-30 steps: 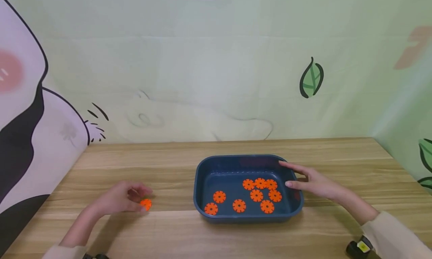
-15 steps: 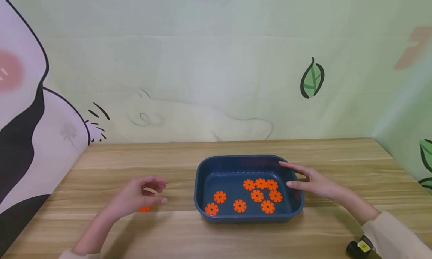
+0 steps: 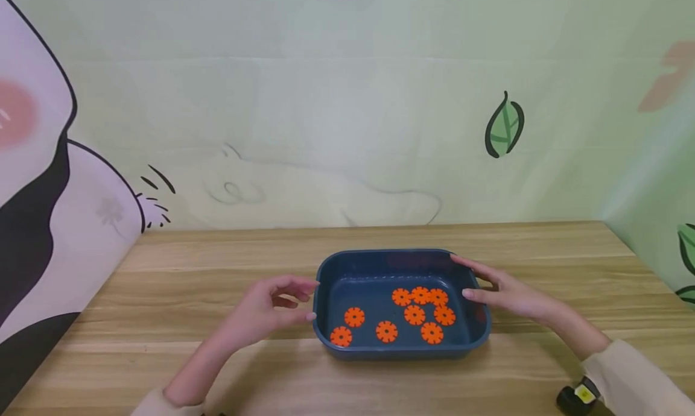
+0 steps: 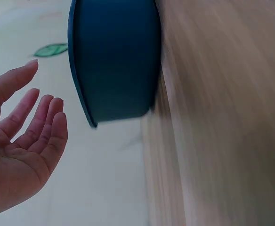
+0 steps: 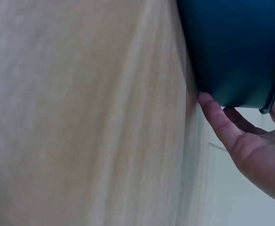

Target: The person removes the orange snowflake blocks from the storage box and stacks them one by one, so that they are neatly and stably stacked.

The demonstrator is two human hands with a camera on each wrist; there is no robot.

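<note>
A dark blue rectangular tray (image 3: pixel 404 354) stands on the wooden table, with several orange snowflake building discs (image 3: pixel 414 315) lying flat inside, mostly toward its right half. My left hand (image 3: pixel 263 312) has its fingers and thumb spread at the tray's left rim and holds nothing; a small gap to the tray wall (image 4: pixel 116 61) shows in the left wrist view. My right hand (image 3: pixel 513 294) grips the tray's right end, thumb over the rim. In the right wrist view, its fingers (image 5: pixel 220 120) lie against the outer wall near the bottom.
The wooden table (image 3: pixel 233 253) reaches back to a pale green printed backdrop (image 3: pixel 336 102). A small black device (image 3: pixel 578 398) sits at the right wrist, below the cream sleeve (image 3: pixel 630 374).
My left hand let go of an orange disc on the table, then moved right to the tray's left rim; its forearm now covers that disc's spot. The right hand stays on the tray.
</note>
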